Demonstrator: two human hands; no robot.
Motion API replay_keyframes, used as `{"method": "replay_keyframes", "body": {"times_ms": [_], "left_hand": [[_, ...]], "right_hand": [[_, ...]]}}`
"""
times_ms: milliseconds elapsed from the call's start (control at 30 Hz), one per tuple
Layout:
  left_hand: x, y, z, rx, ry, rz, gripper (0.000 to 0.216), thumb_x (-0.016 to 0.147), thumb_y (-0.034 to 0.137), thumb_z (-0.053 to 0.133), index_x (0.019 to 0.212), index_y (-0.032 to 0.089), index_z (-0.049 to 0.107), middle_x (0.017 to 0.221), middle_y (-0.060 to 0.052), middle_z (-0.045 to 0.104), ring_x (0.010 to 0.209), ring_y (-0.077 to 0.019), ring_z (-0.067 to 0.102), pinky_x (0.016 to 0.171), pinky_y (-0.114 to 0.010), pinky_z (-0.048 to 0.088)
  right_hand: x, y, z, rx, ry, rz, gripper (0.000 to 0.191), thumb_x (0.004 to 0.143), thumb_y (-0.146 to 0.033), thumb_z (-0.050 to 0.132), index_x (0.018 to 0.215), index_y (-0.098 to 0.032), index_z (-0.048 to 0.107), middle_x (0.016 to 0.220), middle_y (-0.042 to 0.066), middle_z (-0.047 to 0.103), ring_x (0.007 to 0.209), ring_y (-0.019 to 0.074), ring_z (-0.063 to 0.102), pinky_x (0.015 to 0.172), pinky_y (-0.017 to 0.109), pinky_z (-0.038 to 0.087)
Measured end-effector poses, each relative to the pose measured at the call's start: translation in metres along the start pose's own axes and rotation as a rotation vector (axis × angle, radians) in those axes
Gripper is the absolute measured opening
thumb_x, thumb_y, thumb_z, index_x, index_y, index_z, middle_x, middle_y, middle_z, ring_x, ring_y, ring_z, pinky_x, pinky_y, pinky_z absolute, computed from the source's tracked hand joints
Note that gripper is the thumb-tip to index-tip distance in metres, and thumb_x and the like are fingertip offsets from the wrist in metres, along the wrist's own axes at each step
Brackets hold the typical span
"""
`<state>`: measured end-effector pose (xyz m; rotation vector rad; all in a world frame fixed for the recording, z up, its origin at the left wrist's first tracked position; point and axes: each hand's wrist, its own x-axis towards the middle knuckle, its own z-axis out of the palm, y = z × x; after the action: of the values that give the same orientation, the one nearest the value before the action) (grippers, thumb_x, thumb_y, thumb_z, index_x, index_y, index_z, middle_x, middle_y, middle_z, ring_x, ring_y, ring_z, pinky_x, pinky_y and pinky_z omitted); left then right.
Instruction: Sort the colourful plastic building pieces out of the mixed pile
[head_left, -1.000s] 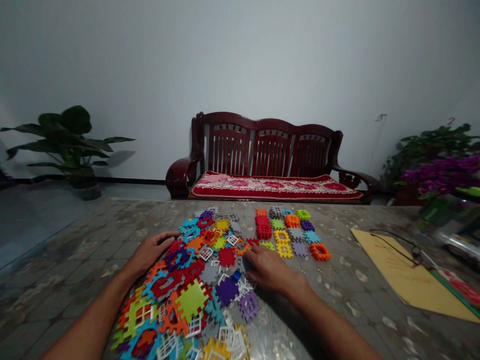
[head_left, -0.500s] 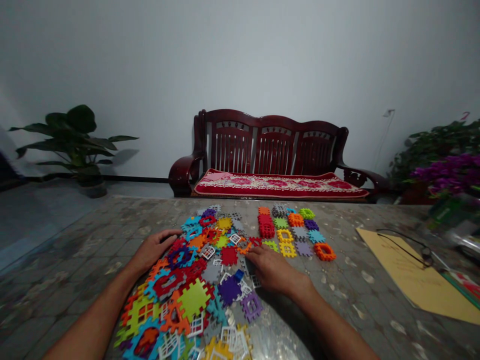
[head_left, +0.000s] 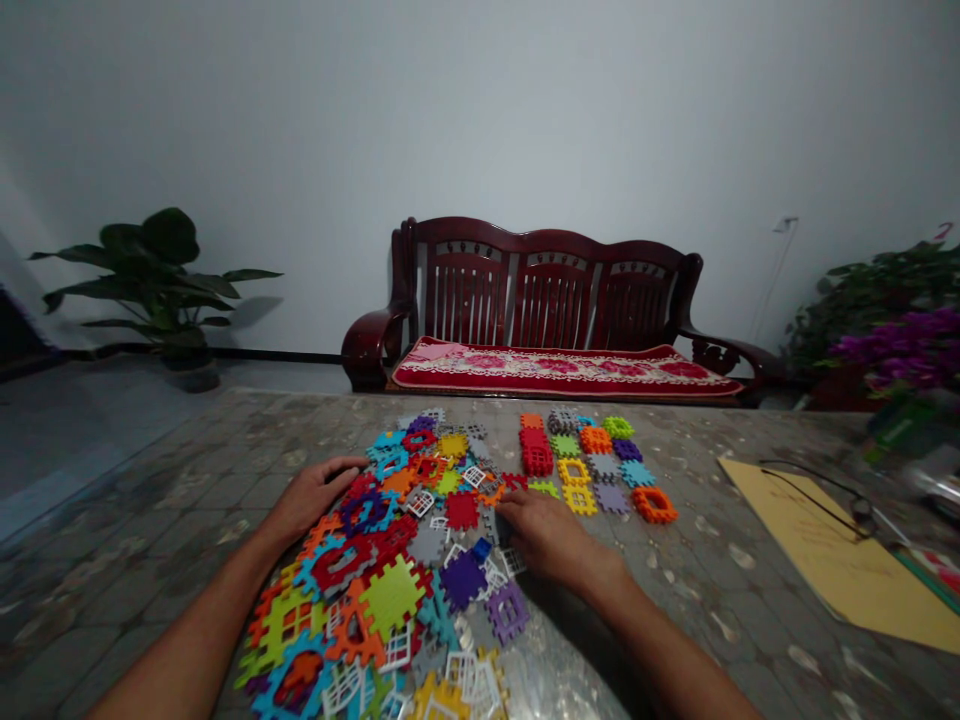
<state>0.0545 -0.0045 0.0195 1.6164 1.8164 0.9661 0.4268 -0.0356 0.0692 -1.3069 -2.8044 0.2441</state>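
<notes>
A heap of flat, notched interlocking plastic building pieces (head_left: 461, 510) in many colours spreads over the table in front of me. My left hand (head_left: 319, 497) lies along the heap's left edge, thumb and fingers apart, near a dark red piece. At the heap's right side my right hand (head_left: 546, 532) is palm down with fingers bent together. Its fingertips touch pieces beside an orange window-shaped piece (head_left: 491, 487); what lies under them is hidden. Below that hand are a white window-frame piece (head_left: 513, 562) and a light purple piece (head_left: 508, 612).
Right of the heap, pieces are grouped by kind in rows, including a red stack (head_left: 536, 453) and an orange frame stack (head_left: 654, 505). Farther right, glasses (head_left: 862, 520) lie by a yellow paper envelope (head_left: 817, 560). A wooden bench (head_left: 555, 300) stands beyond the table.
The view has shifted slightly, so everything appears a little farther right. Both hands stay at nearly the same places on the heap, and the pieces lie as before.
</notes>
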Motion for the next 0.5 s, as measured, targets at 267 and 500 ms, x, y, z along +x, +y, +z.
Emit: {"method": "replay_keyframes", "body": {"times_ms": [267, 500], "left_hand": [[-0.0008, 0.0038, -0.0004, -0.007, 0.0, 0.001, 0.053, 0.068, 0.061, 0.058, 0.098, 0.021, 0.076, 0.106, -0.006, 0.076, 0.094, -0.0276, 0.069, 0.09, -0.037, 0.051], [0.0003, 0.001, -0.0004, -0.004, -0.007, 0.006, 0.054, 0.068, 0.062, 0.058, 0.099, 0.021, 0.076, 0.104, -0.007, 0.076, 0.094, -0.0279, 0.07, 0.088, -0.037, 0.052]], "right_hand": [[0.0005, -0.002, -0.0008, 0.004, -0.002, 0.005, 0.037, 0.077, -0.012, 0.053, 0.112, -0.021, 0.06, 0.113, 0.008, 0.064, 0.106, 0.0232, 0.056, 0.089, 0.031, 0.041], [0.0005, -0.0006, 0.002, -0.006, 0.015, 0.003, 0.034, 0.077, -0.018, 0.057, 0.11, -0.019, 0.058, 0.107, 0.01, 0.062, 0.101, 0.0246, 0.056, 0.084, 0.032, 0.042]]}}
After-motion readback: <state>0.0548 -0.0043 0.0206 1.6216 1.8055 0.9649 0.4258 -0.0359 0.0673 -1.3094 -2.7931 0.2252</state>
